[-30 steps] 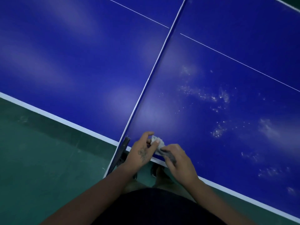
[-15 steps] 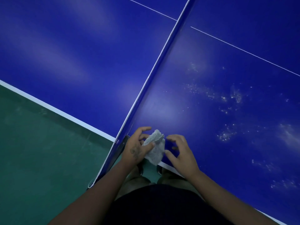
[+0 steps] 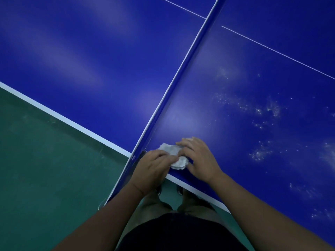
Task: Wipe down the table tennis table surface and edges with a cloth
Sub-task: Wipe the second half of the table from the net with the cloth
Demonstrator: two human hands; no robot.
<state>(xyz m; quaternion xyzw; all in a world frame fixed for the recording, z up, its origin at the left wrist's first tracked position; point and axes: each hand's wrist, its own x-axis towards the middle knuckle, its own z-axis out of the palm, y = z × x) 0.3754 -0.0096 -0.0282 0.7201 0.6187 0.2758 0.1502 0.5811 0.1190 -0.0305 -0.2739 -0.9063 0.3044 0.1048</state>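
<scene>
Both hands are down at the near edge of the blue table tennis worktop [image 3: 90, 60], just to the right of the net [image 3: 181, 73], which runs away from the person as a narrow blue strip with a white top band. The cloth [image 3: 170, 148], a small crumpled white rag, lies on the blue surface close to the white border line [image 3: 188, 185] and beside the net's near end.

The left hand [image 3: 154, 167] reaches over the edge, and its fingers [image 3: 163, 156] are curled down onto the cloth's near side, pinching it. The right hand [image 3: 199, 160] covers the cloth's right side. Its fingers [image 3: 184, 142] are bent over the top with the thumb tucked in low, so the rag is gripped between the two hands and only a bunched middle part shows.

Further right, pale dusty specks [image 3: 259, 153] are scattered in patches over the right half. A thin white centre line [image 3: 272, 49] crosses that half, and soft light glares on both halves. The dark net clamp [image 3: 134, 157] sits at the worktop's edge, just left of the left hand.

Below the edge are the green floor [image 3: 45, 169], the person's dim feet [image 3: 159, 189] and dark shorts [image 3: 172, 232].
</scene>
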